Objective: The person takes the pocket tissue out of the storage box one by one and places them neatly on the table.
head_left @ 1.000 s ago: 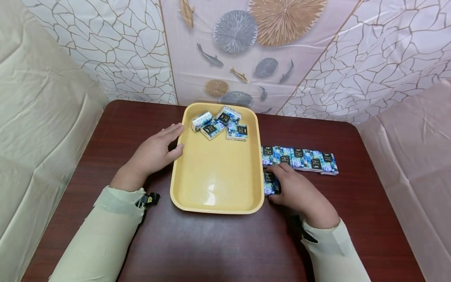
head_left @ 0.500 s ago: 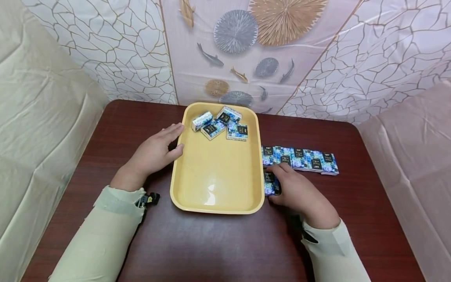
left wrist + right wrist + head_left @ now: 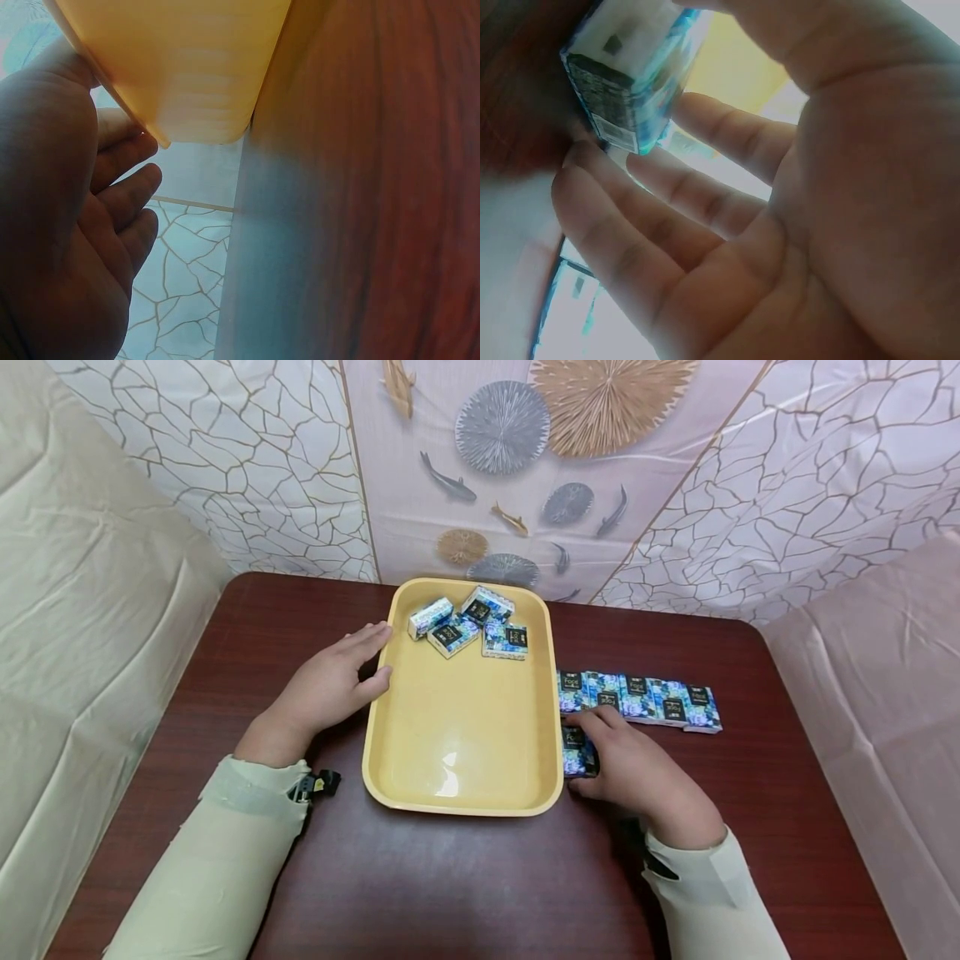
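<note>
A yellow tray (image 3: 461, 718) lies on the dark wooden table. In its far end lie several blue floral tissue packs (image 3: 504, 640), set at different angles. My left hand (image 3: 318, 693) touches the tray's left rim, its fingers loosely extended; the left wrist view shows the fingertips (image 3: 142, 180) just below the rim. Beside the tray's right wall, my right hand (image 3: 637, 768) holds a tissue pack (image 3: 577, 752) between thumb and fingers. The right wrist view shows this pack's end (image 3: 604, 97) with a barcode, the thumb above and fingers along its side.
Several more tissue packs (image 3: 636, 697) stand in a side-by-side row to the right of the tray, just beyond the right hand. The table (image 3: 472, 885) meets a patterned backdrop (image 3: 285, 468) at the back, and draped cloth (image 3: 855, 693) hangs at both sides.
</note>
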{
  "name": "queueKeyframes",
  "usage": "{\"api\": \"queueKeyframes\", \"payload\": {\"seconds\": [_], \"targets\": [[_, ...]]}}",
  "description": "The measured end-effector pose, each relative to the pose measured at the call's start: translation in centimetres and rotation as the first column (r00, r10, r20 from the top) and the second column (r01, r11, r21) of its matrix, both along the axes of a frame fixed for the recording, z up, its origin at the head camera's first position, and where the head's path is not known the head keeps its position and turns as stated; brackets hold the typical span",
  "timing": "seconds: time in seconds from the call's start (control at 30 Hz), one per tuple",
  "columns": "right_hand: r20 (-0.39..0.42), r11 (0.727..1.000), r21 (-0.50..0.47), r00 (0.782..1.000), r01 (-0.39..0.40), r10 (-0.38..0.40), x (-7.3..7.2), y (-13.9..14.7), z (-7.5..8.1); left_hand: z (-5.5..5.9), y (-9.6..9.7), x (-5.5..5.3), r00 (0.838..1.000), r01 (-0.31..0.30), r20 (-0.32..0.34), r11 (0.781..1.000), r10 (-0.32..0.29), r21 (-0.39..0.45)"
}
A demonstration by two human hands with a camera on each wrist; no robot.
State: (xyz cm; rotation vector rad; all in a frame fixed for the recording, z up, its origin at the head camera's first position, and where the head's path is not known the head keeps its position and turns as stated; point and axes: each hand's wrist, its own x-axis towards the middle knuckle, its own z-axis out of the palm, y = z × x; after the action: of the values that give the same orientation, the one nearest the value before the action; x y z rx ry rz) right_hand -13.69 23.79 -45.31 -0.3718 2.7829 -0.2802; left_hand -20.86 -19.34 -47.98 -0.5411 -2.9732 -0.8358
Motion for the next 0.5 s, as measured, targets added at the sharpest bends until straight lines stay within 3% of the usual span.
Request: {"api": "queueKeyframes", "payload": {"seconds": [0.27,0.5], "targets": [[0.027,0.999,-0.046,1.0,-0.011,0.012,0.34,0.02,0.41,-0.06,0.0,0.01,1.0,0.0,0.0,1.0,0.0,0.0],[-0.007,0.998,-0.048,0.999,-0.035,0.035,0.6,0.1,0.76,-0.09,0.01,-0.08,1.0,0.002,-0.008,1.0,-0.002,0.0]]}}
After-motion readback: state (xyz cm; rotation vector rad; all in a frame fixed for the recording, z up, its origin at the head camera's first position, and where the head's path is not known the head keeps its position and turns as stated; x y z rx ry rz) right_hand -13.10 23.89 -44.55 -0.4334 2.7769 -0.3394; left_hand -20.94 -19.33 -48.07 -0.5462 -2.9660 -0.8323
